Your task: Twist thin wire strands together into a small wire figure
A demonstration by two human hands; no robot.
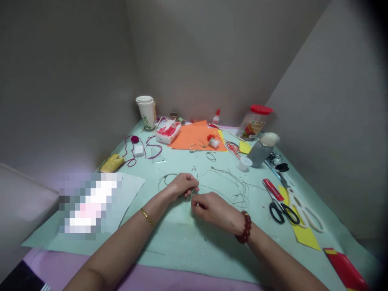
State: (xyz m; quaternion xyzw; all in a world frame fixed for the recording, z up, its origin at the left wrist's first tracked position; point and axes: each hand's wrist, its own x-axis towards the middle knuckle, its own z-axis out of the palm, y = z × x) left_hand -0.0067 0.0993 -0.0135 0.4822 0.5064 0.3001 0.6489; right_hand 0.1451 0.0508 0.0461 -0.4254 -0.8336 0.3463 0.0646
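Observation:
Over the middle of the table my left hand is closed, pinching a thin greenish cord whose end sticks up past the fingertips. Just below and to the right, my right hand is curled with thumb and fingers together on the same cord. The fingers hide most of the stretch between the hands. Loose loops of cord spread over the table to the right, and another loop lies behind my left wrist.
At right lie black-handled scissors, white-handled scissors and a red-lidded jar. Orange paper, a tissue pack and a white cup are at the back. A yellow corn-shaped object sits left.

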